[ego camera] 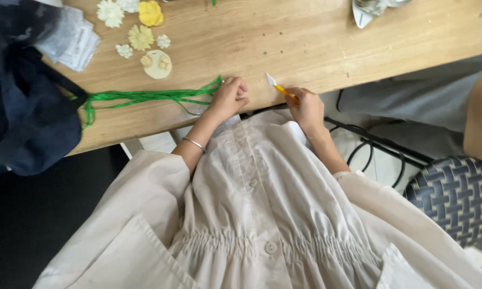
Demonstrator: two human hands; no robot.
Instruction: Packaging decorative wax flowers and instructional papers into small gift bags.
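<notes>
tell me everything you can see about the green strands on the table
The green strands form a thin bundle of bright green, wire-like or ribbon-like lengths lying almost flat and lengthwise along the near part of the wooden table. At their far left they bend into a loop beside a dark blue bag. Their right end fans slightly and meets the left hand, which rests on it, closed. The right hand, holding a small yellow-handled knife, stays apart from them.

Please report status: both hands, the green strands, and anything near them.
Left hand pinching green strands flat on table. Right hand gripping yellow knife, blade apart from strands. Paper flowers lie beyond.
</notes>
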